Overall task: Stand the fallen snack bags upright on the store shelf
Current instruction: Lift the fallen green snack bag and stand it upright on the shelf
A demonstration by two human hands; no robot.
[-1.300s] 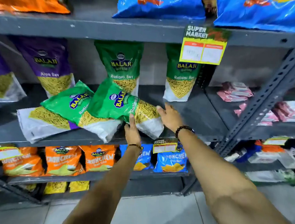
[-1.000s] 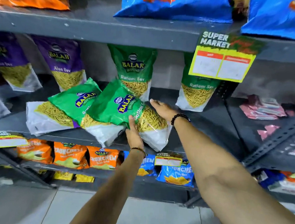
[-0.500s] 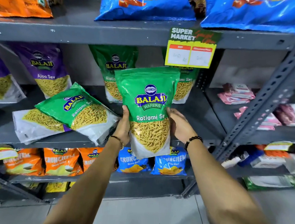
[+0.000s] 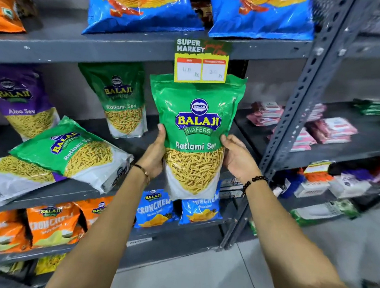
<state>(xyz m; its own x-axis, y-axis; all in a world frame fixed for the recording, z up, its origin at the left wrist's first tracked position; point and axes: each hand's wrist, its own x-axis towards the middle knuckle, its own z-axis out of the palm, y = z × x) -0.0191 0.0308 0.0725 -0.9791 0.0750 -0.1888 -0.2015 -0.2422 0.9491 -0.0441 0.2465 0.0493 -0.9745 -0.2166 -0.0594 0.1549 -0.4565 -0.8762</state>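
Between my hands: green Ratlami Sev bag (image 4: 196, 130), upright, off shelf. Left hand (image 4: 154, 155) & right hand (image 4: 238, 158) clamped on its sides. Next, I judge: seat base on shelf board (image 4: 147, 144) behind fingers.

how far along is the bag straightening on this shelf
Done: one green bag stands upright at the back, as does a purple bag. In hand: the left hand and right hand hold a green Ratlami Sev bag upright in front of the shelf, not yet set down. Left: another green bag lies fallen on a white-bottomed bag.
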